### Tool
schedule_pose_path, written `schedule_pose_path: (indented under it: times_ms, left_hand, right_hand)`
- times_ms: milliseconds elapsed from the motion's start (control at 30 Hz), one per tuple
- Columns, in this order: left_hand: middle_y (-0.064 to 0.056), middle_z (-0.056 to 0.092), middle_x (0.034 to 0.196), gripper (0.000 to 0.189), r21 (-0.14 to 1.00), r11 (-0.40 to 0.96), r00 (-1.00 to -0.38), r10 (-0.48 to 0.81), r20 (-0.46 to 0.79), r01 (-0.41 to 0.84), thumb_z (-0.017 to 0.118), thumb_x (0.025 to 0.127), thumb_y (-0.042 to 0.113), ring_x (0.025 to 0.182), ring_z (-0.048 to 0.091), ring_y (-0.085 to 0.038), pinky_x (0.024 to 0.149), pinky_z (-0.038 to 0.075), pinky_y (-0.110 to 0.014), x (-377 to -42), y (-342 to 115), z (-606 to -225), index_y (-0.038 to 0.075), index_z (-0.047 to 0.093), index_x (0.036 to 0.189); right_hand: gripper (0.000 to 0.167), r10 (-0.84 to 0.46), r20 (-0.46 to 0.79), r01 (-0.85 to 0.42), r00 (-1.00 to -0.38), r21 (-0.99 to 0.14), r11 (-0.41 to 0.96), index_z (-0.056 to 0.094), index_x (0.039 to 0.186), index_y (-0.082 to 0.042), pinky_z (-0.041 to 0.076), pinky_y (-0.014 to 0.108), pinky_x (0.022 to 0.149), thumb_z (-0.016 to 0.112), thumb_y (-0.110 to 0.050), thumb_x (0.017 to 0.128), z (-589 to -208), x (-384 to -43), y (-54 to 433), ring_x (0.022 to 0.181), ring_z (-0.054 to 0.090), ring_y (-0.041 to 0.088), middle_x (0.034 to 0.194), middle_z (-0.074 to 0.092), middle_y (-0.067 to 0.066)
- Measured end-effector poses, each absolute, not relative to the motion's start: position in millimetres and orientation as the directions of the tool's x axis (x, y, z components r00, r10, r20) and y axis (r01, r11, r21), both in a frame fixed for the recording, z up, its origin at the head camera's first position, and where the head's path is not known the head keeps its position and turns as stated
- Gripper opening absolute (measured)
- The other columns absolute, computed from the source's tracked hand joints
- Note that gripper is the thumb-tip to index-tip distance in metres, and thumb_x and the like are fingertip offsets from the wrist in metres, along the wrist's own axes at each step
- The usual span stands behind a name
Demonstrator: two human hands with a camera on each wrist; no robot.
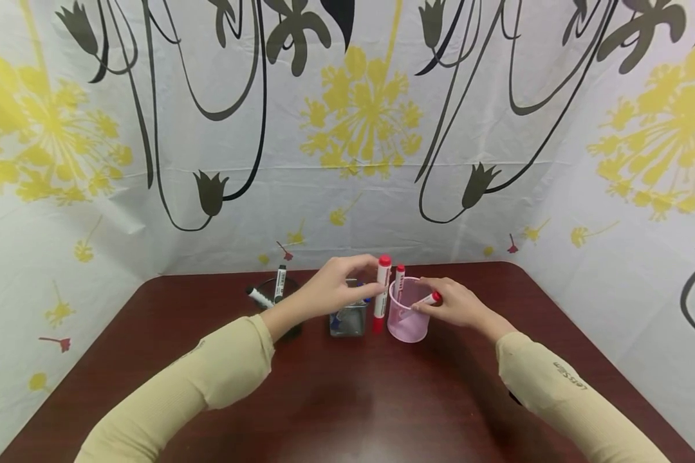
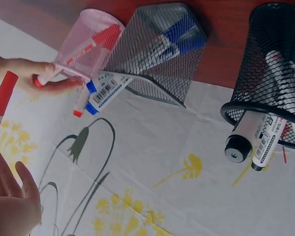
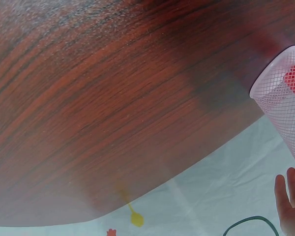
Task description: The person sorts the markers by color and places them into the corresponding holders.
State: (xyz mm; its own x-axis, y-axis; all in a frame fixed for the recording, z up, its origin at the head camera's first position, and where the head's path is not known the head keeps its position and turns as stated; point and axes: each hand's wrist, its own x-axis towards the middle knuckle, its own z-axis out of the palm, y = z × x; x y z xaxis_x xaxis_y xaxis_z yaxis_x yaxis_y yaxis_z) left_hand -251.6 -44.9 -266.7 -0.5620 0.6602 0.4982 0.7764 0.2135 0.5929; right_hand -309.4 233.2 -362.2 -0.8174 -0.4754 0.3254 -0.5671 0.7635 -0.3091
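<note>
My left hand (image 1: 337, 286) pinches a white marker (image 1: 382, 286) with red ends between thumb and fingers, holding it upright. It stands just left of the pink mesh pen cup (image 1: 408, 326). At that cup's right rim, my right hand (image 1: 454, 302) grips with thumb in front and fingers behind. Two red-capped markers lean inside the cup; one, a red marker (image 1: 400, 281), rises at the back left, while the other's red cap (image 1: 436, 296) juts out beside my right hand. In the right wrist view, fingertips (image 3: 292, 178) reach the cup's rim.
A square grey mesh holder (image 1: 348, 323) with blue-capped markers (image 2: 105, 93) stands left of the pink cup. Farther left, a round black mesh cup (image 2: 253, 54) holds black-capped markers, partly behind my left forearm. A patterned cloth (image 1: 353, 212) hangs behind the dark wooden table (image 1: 347, 399).
</note>
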Motion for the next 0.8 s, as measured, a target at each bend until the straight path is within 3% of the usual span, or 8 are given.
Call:
schedule_pose_path:
  times_ms: [233,467,800]
  left_hand:
    - [-0.006,0.062,0.091,0.02,0.629,0.216,-0.592,0.646,0.481,0.747,0.059,0.085,0.01,0.084,0.058,-0.011,0.075,0.045,-0.025,-247.6,-32.4,-247.1,0.0,0.058,0.102]
    - [0.003,0.061,0.091,0.023,0.639,0.243,-0.617,0.636,0.463,0.73,0.059,0.086,0.02,0.084,0.056,-0.003,0.076,0.044,-0.02,-281.5,-19.6,-261.8,0.007,0.058,0.105]
    - [0.002,0.061,0.091,0.026,0.65,0.294,-0.664,0.601,0.444,0.701,0.059,0.086,0.021,0.084,0.056,-0.005,0.075,0.043,-0.019,-298.1,-7.5,-265.2,0.006,0.058,0.107]
  right_hand:
    - [0.065,-0.484,0.338,-0.581,-0.807,-0.309,0.753,0.053,0.121,-0.006,0.044,0.043,0.077,0.064,-0.049,0.074,-362.1,-310.0,234.1,0.09,0.05,0.022,0.106,0.058,0.012]
    - [0.065,-0.487,0.339,-0.583,-0.805,-0.306,0.752,0.054,0.121,-0.007,0.044,0.041,0.074,0.064,-0.05,0.074,-362.6,-310.8,234.3,0.088,0.05,0.021,0.104,0.059,0.011]
    - [0.064,-0.489,0.339,-0.588,-0.804,-0.321,0.742,0.053,0.121,-0.007,0.044,0.043,0.076,0.064,-0.049,0.074,-363.8,-311.0,233.8,0.09,0.05,0.022,0.105,0.059,0.01]
